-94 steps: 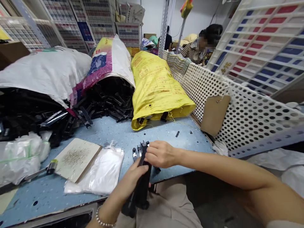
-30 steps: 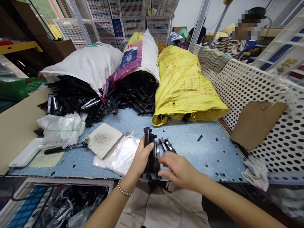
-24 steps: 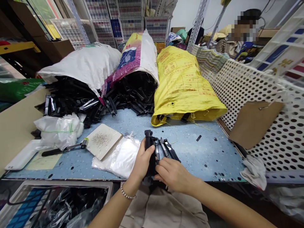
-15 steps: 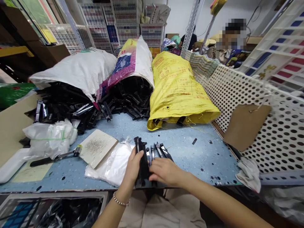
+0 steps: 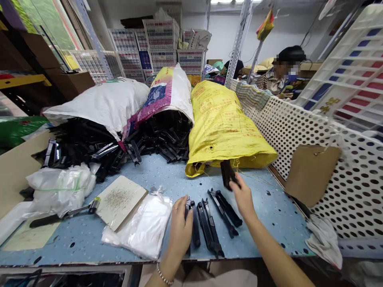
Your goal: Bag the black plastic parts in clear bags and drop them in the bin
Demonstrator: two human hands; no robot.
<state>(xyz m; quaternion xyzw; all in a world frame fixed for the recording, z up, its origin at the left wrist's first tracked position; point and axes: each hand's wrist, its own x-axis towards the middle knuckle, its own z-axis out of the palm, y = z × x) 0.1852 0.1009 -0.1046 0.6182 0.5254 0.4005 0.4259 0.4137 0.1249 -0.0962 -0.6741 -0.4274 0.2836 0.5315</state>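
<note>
My left hand (image 5: 181,223) is low over the table, its thumb and fingers around a long black plastic part (image 5: 188,207) that it partly covers. Close to its right lie more of these narrow, channel-shaped parts: a pair of black parts (image 5: 209,227) and another pair (image 5: 225,212), slightly fanned. My right hand (image 5: 243,196) reaches forward and grips a dark plastic part (image 5: 227,175) at the mouth of the yellow sack (image 5: 229,123). The far end of that part meets the sack's edge. A stack of clear plastic bags (image 5: 146,227) lies left of my left hand.
Two white sacks (image 5: 104,99) spill black parts at the back left. A speckled square board (image 5: 119,201), a black-handled hammer (image 5: 66,212) and bundled plastic bags (image 5: 60,179) lie left. A perforated white crate wall (image 5: 299,131) borders the right. A person (image 5: 278,75) sits beyond it.
The right hand has moved from beside the left hand forward to the yellow sack and grips a part there. The left hand has lowered its upright part to the table. The view has tilted up slightly.
</note>
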